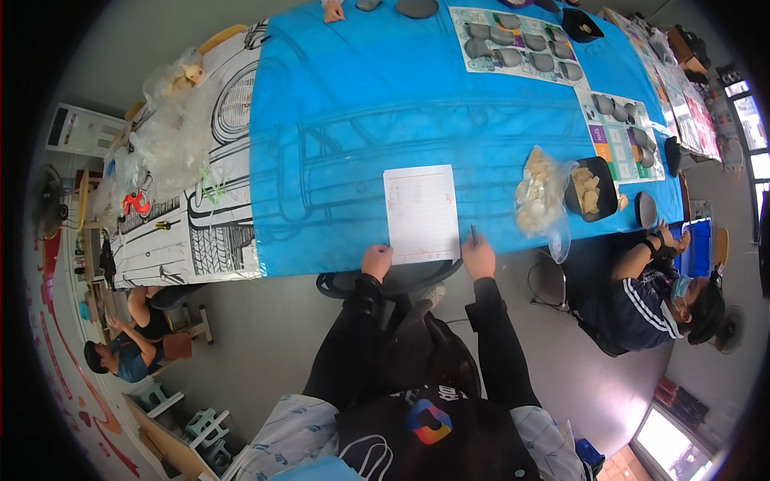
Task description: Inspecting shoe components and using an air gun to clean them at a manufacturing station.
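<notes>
A white lined sheet of paper (422,212), with faint writing and red marks, lies on the blue table cover (345,168) by the near edge. At its lower left corner is my left hand (377,262), fingers curled closed; whether they pinch the corner, I cannot tell. My right hand (479,258) is closed around a dark pen (473,235) just right of the sheet's lower right corner. The pen points up and away from me, its end apart from the paper.
Right of the paper sit a clear bag of pale pieces (536,192) and a black tub (611,202) of similar pieces. Dark rounded pieces (507,57) lie on printed sheets beyond. A seated person (642,297) works at right, another (136,345) sits left. Plastic bags (172,136) cover the left end.
</notes>
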`<state>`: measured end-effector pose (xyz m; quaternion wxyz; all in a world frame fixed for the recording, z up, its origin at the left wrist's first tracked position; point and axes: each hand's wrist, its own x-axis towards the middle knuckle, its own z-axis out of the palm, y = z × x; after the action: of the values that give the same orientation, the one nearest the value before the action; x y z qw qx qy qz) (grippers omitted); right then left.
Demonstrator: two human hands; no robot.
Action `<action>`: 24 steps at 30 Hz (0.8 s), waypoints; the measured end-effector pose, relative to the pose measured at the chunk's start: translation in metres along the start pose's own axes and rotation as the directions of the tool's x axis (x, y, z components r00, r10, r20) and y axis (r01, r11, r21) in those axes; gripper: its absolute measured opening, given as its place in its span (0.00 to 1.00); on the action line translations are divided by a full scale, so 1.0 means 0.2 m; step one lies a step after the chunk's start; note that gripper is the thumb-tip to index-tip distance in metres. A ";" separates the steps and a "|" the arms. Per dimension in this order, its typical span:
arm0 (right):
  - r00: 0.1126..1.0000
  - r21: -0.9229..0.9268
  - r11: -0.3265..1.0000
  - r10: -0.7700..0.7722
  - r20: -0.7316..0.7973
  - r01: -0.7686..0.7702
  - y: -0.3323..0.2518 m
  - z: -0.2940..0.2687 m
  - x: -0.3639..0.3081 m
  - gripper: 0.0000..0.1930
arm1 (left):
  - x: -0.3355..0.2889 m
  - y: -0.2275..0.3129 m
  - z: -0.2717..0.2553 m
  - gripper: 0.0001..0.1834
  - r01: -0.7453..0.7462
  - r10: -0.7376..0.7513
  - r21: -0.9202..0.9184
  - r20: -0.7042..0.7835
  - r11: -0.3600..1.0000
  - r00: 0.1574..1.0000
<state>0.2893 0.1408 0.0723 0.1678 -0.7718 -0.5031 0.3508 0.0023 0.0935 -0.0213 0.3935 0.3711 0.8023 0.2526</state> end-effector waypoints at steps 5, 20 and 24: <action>0.990 0.047 0.990 0.133 0.039 -0.135 0.06 0.11 0.14 0.21 | -0.02 0.25 -0.05 0.21 0.316 -0.234 -0.142 0.415 0.938 0.879; 0.975 0.214 0.965 0.180 -0.130 -0.150 0.10 0.00 0.12 0.17 | 0.04 0.40 0.14 0.25 -0.167 0.118 0.094 0.394 0.981 0.912; 0.942 0.246 0.951 0.246 -0.228 -0.189 0.15 0.03 0.08 0.18 | 0.07 0.50 0.16 0.23 -0.214 0.054 0.347 0.417 0.913 0.907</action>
<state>0.3091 0.1409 0.0435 0.2757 -0.8383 -0.3462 0.3185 0.0627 0.1676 0.0231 0.4491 0.5399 0.7110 0.0361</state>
